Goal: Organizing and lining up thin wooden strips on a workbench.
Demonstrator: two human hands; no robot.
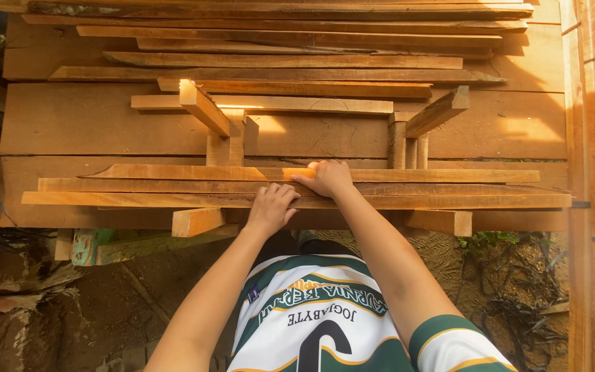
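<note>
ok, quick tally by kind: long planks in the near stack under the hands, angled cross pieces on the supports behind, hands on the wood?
Long planks in the near stack: 3
Angled cross pieces: 2
Hands on the wood, left hand and right hand: 2
Total: 7
Both hands rest on the planks; neither grips one that I can see. Boards further back not counted.

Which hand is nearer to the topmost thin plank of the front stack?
Right. The right hand rests on the topmost thin plank; the left hand lies lower, on the bottom plank.
</note>
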